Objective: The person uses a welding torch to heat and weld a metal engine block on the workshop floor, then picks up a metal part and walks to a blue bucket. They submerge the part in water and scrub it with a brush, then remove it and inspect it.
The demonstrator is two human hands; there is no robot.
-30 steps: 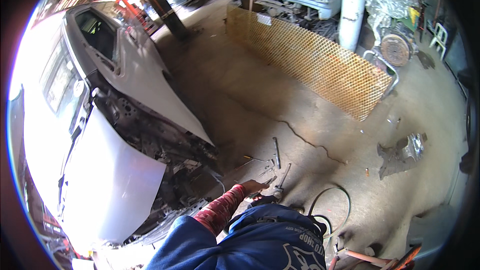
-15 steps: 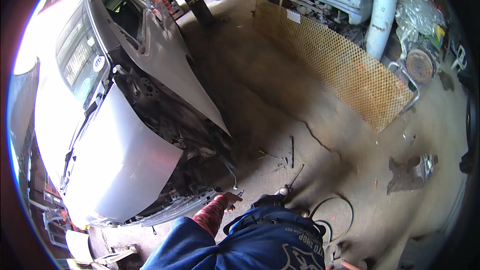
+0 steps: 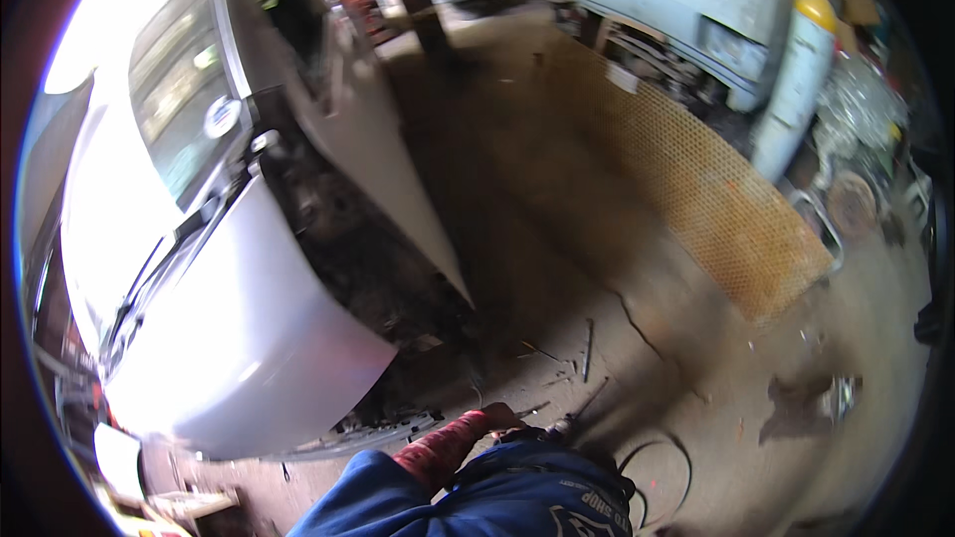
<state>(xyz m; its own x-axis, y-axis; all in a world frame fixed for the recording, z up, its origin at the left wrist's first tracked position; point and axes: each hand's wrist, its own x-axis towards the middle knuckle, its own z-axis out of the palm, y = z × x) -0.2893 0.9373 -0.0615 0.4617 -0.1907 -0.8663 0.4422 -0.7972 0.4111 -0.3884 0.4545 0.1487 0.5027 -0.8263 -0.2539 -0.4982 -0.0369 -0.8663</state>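
Note:
My left hand (image 3: 502, 420), at the end of a red patterned sleeve, is in front of my waist, beside the stripped front corner of a silver car (image 3: 269, 308). Its fingers look closed around a slim dark tool (image 3: 535, 408) whose end points to the right; motion blur hides the exact kind. A pale-ended tool with a long thin rod (image 3: 594, 398) lies on the floor just beyond my body. My right hand does not show; my blue top covers that side.
On the floor lie a dark bar (image 3: 588, 350), several small tools, a looped black hose (image 3: 686, 467) and a bent metal piece (image 3: 796, 408). A perforated yellowish panel (image 3: 696, 209) stands at the right, before a light-blue vehicle (image 3: 676, 0) and a gas cylinder (image 3: 791, 89).
My left hand has moved right with the slim tool, closer to my waist. The head view has shifted, so the car and floor items sit lower and the picture is blurred.

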